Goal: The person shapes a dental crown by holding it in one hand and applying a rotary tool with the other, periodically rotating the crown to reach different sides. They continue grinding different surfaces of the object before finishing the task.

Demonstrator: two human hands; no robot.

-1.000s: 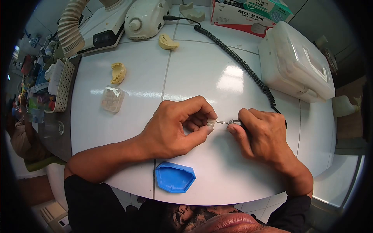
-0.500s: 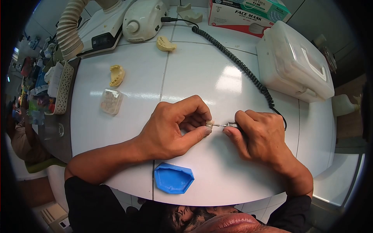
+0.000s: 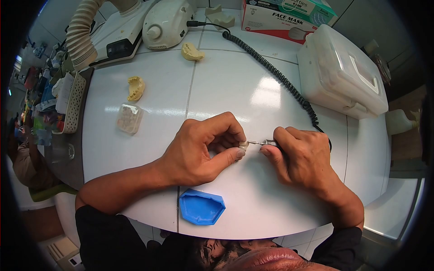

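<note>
Between the thumb and fingers of my left hand (image 3: 203,147) is a small whitish dental piece (image 3: 244,145), tooth-like in look; most of it is covered by the fingertips. My right hand (image 3: 305,156) grips a dental handpiece (image 3: 270,142) like a pen, its metal nose pointing left. The thin bur (image 3: 255,142) at its end reaches the edge of the dental piece; whether it touches cannot be made out. A black coiled cord (image 3: 275,70) runs from behind my right hand to the white control unit (image 3: 165,25). Below my left hand lies a blue tray (image 3: 202,207).
Two yellow plaster dental models (image 3: 135,88) (image 3: 192,52) and a clear small box (image 3: 129,118) lie on the white tiled table (image 3: 226,95). A translucent case (image 3: 343,72) and a face mask box (image 3: 287,20) stand at back right. A ribbed hose (image 3: 81,36) hangs at back left.
The bur's tip has shifted slightly upward against the dental piece, and the piece is tilted a little. Both hands stay nearly in place.
</note>
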